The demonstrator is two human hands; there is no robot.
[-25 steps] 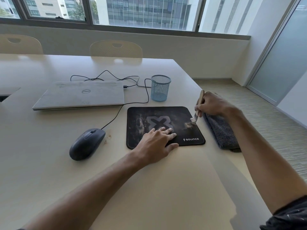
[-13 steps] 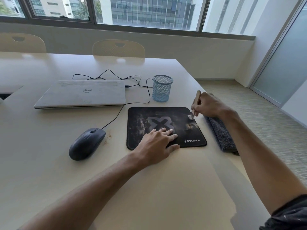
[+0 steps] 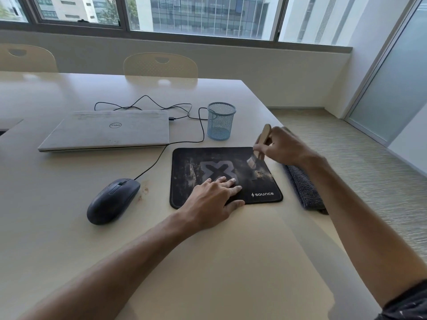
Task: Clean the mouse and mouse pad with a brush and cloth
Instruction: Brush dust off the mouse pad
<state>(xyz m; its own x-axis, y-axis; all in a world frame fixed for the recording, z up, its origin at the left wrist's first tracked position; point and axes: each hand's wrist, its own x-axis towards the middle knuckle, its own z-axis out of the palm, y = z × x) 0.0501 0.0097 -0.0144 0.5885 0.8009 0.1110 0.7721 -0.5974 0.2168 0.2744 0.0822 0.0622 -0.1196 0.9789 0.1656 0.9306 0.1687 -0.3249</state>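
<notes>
Bright daylight from wide glass windows (image 3: 201, 17); soft shadows on glossy beige table (image 3: 69, 227); wide-angle bending at edges; perhaps slight motion blur.

A pale cream tabletop (image 3: 57, 227) fills most of the view, daylight gleaming softly on it from a wide window (image 3: 184, 17) along the 12 o'clock side, where neighbouring buildings show through dark frames. Two cream chairs stand at the far edge, one at 11 o'clock (image 3: 27, 57) and one near 12 o'clock (image 3: 160, 65), before a plain white wall (image 3: 265, 72) below the sill. At 2 o'clock a frosted glass panel (image 3: 392, 88) rises from a striped beige floor (image 3: 369, 169).
</notes>
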